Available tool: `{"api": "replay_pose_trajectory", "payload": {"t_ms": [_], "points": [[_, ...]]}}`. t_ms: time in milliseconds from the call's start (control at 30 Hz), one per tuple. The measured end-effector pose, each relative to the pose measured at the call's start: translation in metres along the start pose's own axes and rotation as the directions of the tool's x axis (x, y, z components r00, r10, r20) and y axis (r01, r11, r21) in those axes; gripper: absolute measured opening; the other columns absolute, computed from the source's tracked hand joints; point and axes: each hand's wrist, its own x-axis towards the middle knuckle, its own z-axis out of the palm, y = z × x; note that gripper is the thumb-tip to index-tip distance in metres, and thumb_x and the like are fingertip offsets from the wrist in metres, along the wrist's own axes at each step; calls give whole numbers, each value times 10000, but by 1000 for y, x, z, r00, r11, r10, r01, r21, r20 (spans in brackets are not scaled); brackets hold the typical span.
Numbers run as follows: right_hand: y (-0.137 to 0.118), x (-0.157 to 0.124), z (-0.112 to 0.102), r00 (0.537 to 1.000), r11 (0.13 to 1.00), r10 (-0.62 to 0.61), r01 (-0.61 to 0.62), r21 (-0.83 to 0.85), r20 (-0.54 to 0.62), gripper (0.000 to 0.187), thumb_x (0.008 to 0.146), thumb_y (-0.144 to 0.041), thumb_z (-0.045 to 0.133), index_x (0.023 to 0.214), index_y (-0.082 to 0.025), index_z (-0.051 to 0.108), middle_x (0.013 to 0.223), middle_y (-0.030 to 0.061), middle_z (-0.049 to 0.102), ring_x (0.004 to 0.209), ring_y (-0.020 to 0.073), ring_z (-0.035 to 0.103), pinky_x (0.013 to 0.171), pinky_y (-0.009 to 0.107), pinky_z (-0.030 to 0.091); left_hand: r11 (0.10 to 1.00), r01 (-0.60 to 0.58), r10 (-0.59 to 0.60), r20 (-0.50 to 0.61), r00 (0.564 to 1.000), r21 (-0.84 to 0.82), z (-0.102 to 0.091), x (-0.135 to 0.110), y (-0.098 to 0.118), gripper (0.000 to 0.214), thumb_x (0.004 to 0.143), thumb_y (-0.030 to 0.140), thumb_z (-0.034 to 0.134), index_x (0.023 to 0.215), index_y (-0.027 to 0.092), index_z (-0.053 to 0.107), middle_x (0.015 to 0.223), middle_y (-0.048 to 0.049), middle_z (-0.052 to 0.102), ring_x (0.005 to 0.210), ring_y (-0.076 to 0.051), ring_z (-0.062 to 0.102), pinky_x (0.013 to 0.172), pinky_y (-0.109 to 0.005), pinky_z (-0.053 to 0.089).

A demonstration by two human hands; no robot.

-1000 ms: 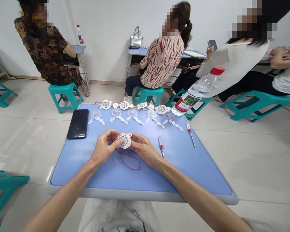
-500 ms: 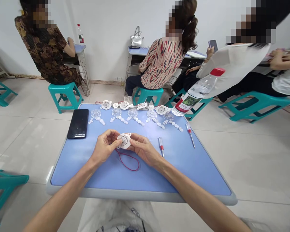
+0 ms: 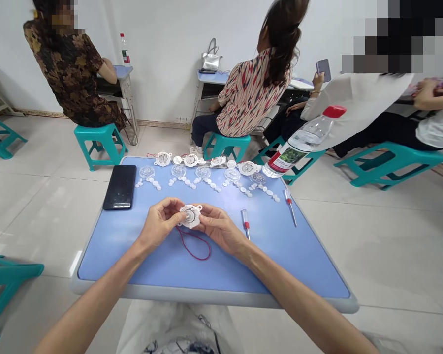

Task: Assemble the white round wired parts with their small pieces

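Note:
Between my two hands, above the middle of the blue table, is a round white plastic casing with small loops at its edge and a coiled part inside. My left hand grips its left side, thumb on the face. My right hand pinches the right side with the thumb at the rim. A red cord hangs from the casing in a loop onto the tabletop. Beyond my hands lie clear round covers with small white discs, and behind them similar white casings.
A black phone lies at the table's left. Two screwdrivers lie at the right. A tilted water bottle stands at the far right corner. Several people sit on green stools at desks along the wall.
My hands keep hold of the casing in nearly the same place. The view has shifted slightly. A seated person in a patterned shirt has turned their head.

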Motion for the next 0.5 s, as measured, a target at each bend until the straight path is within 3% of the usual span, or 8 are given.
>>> {"api": "replay_pose_trajectory", "payload": {"t_ms": [233,500], "points": [[-2,1,5,996,997,63,-59,50,-69,245,730,-264,760,962,-189,736,947,46,716,818,178,656,791,315,562,1000,-9,9,-12,1000,6,-1,0,0,273,729,347,760,889,139,681,825,-35,670,723,-135,586,655,-247,464],[3,0,1,996,995,84,-82,63,-26,246,834,-347,694,1010,-177,718,1014,67,705,882,169,655,833,313,563,1000,-8,8,11,1000,24,-2,-4,1,311,760,374,726,965,149,665,924,-53,670,842,-163,605,767,-272,485]]}}
